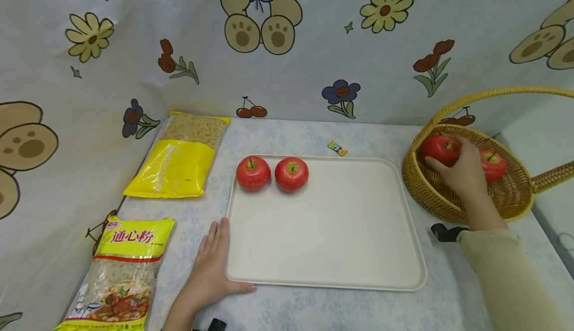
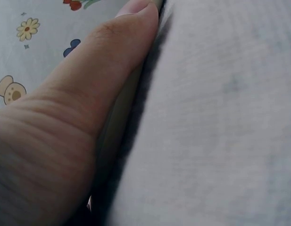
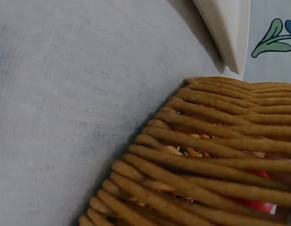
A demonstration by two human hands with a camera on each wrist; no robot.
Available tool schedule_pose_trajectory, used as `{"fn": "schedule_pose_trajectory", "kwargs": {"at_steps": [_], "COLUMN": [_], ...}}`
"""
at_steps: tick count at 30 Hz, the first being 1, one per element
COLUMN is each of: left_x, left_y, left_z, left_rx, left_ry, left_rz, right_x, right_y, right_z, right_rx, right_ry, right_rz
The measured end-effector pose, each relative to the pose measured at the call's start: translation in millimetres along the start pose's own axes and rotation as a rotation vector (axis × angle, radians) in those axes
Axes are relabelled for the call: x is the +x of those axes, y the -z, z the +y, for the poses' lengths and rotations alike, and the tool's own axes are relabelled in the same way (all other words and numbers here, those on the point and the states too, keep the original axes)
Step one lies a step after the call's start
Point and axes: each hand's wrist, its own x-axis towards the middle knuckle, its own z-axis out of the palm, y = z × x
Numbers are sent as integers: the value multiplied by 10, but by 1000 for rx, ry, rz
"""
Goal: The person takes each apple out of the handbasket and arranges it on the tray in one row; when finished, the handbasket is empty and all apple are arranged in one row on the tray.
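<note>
Head view: the right hand (image 1: 464,171) curls its fingers round an apple (image 1: 440,149) inside the basket (image 1: 430,196) at the table's right edge. The left hand (image 1: 211,266) lies flat, fingers together, against the tray (image 1: 332,241) at its near-left corner, likely steadying it. Two apples (image 1: 272,173) sit along the tray's far edge.

Left wrist view: the thumb (image 2: 103,80) presses the tray rim.

Right wrist view: only basket weave (image 3: 206,160) and a tray corner (image 3: 228,28) show; fingers not visible.

Left hand (image 1: 215,266) lies flat, fingers straight; right hand (image 1: 462,171) curls, gripping.
</note>
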Motion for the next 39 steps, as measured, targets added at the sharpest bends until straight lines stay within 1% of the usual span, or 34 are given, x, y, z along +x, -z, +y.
{"fn": "schedule_pose_trajectory", "kwargs": {"at_steps": [4,7,12,15,21,24,29,36,39], "left_x": [-2,-8,-12,-11,-4,-2,-9,-14,-11], "left_y": [-4,-9,-8,-4,2,5,6,1,-6], "left_z": [-1,-10,-19,-12,8,15,17,14,14], "left_rx": [-5,-7,-9,-10,1,0,3,5,7], "left_ry": [-3,-8,-20,-17,12,21,16,7,15], "left_rz": [1,9,19,15,0,-7,-15,-6,-8], "right_x": [67,96,81,66,80,93,98,87,72], "right_y": [-33,-51,-60,-64,-90,-104,-121,-115,-94], "right_z": [22,30,38,40,75,93,111,96,83], "right_rx": [-8,-46,-82,-90,-100,-73,-20,-10,-23], "right_ry": [-9,-15,-57,-63,-43,-24,-13,-3,20], "right_rz": [-31,-55,-72,-71,-69,-70,-76,-67,-52]}}
